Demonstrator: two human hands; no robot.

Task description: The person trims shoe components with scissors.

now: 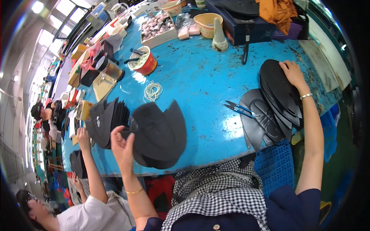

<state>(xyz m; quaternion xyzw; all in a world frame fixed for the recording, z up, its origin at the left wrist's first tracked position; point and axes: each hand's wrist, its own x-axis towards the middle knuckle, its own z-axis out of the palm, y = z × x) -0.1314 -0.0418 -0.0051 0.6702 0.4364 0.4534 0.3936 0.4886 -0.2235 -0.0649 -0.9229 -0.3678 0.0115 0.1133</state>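
My left hand (pixel 122 148) is beside a pile of black shoe upper pieces (pixel 160 133) near the table's front edge. Its thumb and half-curled fingers stand apart, the fingertips close to the pile's left side. On the right, my right hand (pixel 293 75) grips the outer edge of a thick, fanned stack of black flat pieces (pixel 275 82), fingers over the top and thumb hidden. That stack leans over more black shoe upper pieces (pixel 258 109) with stitched curves. Blue-handled thread snips (pixel 239 109) lie across these, blades pointing left.
A co-worker's hand (pixel 83 138) touches another black stack (pixel 106 121) at left. Around the blue table (pixel 200 77) are a coil of white cord (pixel 153 91), a red-and-yellow tub (pixel 148 65), a tray of small pink items (pixel 158 36), a cone (pixel 219 38) and a dark blue box (pixel 246 30).
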